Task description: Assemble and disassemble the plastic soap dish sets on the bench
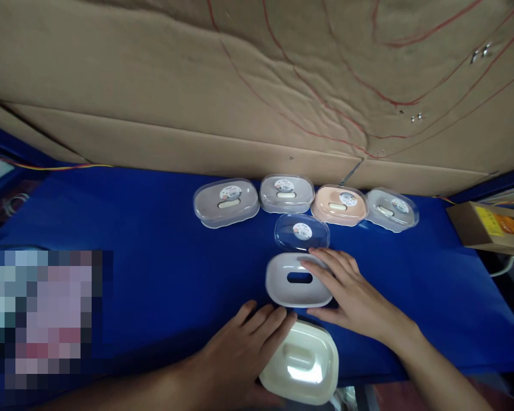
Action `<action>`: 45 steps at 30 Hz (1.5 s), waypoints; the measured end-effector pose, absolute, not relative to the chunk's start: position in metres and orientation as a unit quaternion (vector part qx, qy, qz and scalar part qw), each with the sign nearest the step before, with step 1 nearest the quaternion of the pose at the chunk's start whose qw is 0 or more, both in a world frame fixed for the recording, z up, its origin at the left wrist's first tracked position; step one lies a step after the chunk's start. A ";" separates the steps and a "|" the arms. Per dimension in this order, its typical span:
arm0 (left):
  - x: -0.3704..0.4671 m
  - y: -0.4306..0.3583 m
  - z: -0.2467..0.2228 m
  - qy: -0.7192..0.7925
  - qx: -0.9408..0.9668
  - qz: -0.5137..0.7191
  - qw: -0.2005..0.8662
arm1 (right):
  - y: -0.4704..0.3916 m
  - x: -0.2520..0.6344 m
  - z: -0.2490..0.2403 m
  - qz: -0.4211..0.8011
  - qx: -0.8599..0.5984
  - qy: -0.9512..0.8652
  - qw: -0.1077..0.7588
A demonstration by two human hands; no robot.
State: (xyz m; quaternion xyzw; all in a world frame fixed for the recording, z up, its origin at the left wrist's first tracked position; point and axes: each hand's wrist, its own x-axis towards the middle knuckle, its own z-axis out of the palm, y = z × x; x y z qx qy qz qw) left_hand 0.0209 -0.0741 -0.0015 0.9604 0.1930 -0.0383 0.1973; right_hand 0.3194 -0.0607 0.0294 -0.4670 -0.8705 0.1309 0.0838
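My right hand (342,291) spans the right end of a pale grey oval plastic piece (278,279) with a dark slot in its middle, fingers at the far rim and thumb at the near side. My left hand (252,342) grips the left side of a cream oval plastic box (317,342) close to the table's front edge; its thumb is largely hidden. Light glares off the cream surface. Just beyond the grey piece lies a clear oval lid (317,233) with a round label, close to my right fingertips.
Along the back stand several lidded oval boxes, among them a grey one (248,211) and a peach one (325,212). A cardboard wall (154,114) rises behind the blue table (154,245). An open cardboard box (466,222) sits at the right; a blurred-out patch covers the left.
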 end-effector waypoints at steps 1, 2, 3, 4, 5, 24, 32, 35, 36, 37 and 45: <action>0.021 -0.075 -0.002 0.202 0.957 -0.029 0.206 | -0.060 0.320 0.031 0.138 -0.468 -0.868 0.090; 0.022 -0.075 -0.003 0.212 0.953 -0.016 0.214 | -0.060 0.322 0.033 0.145 -0.469 -0.866 0.099; 0.022 -0.075 -0.004 0.224 0.949 -0.002 0.220 | -0.059 0.324 0.036 0.152 -0.470 -0.862 0.111; 0.022 -0.074 -0.005 0.240 0.945 0.015 0.223 | -0.059 0.328 0.040 0.155 -0.473 -0.858 0.127; 0.022 -0.072 -0.006 0.262 0.939 0.034 0.222 | -0.059 0.331 0.045 0.156 -0.477 -0.853 0.145; 0.014 -0.042 -0.012 0.347 0.866 0.199 0.301 | -0.073 0.303 0.038 0.172 -0.398 -0.891 0.136; 0.014 -0.040 -0.006 0.346 0.853 0.188 0.342 | -0.071 0.300 0.034 0.152 -0.386 -0.900 0.130; 0.016 -0.040 -0.004 0.343 0.855 0.188 0.341 | -0.071 0.300 0.034 0.160 -0.388 -0.899 0.126; 0.017 -0.040 -0.003 0.343 0.856 0.188 0.339 | -0.071 0.300 0.035 0.164 -0.390 -0.897 0.125; 0.018 -0.040 -0.002 0.343 0.857 0.187 0.335 | -0.071 0.300 0.035 0.169 -0.391 -0.896 0.125; 0.019 -0.039 0.002 0.337 0.877 0.175 0.294 | -0.069 0.300 0.033 0.179 -0.395 -0.892 0.128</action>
